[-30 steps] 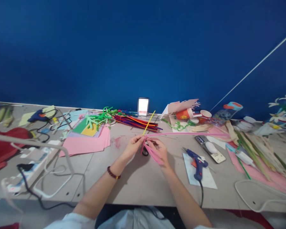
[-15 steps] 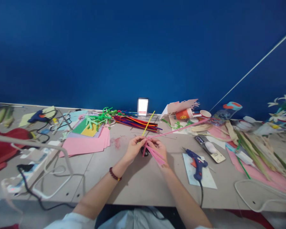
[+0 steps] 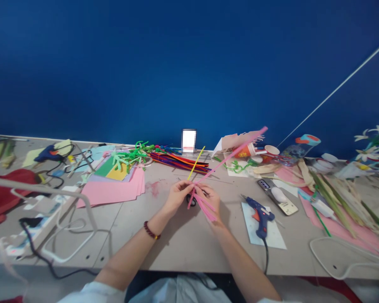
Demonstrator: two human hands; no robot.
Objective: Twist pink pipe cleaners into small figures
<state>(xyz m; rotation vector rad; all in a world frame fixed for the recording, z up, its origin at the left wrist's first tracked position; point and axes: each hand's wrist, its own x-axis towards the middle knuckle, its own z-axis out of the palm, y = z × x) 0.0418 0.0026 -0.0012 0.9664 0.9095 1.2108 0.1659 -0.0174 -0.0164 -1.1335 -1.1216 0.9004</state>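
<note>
My left hand (image 3: pixel 176 194) and my right hand (image 3: pixel 210 199) meet over the middle of the table, both pinched on a bundle of pink pipe cleaners (image 3: pixel 204 205). One long pink pipe cleaner (image 3: pixel 230 155) rises from the pinch up and to the right, its tip in the air near the orange paper cup (image 3: pixel 244 150). A yellow pipe cleaner (image 3: pixel 197 162) sticks up from the same point toward the back. A small dark object (image 3: pixel 192 202) lies on the table under my hands. My left wrist wears a dark red bead bracelet (image 3: pixel 150 231).
A blue glue gun (image 3: pixel 260 215) rests on white paper right of my hands. Beside it lies a phone (image 3: pixel 276 197). Coloured pipe cleaners (image 3: pixel 180 161) and paper sheets (image 3: pixel 115 185) lie behind left. Cables, a power strip (image 3: pixel 34 225), and a second glue gun (image 3: pixel 49 153) fill the left. Dried leaves and flowers lie right.
The long pink pipe cleaner has swung from lying nearly level toward the right to pointing steeply up and right. My hands have stayed in place, pinched together.
</note>
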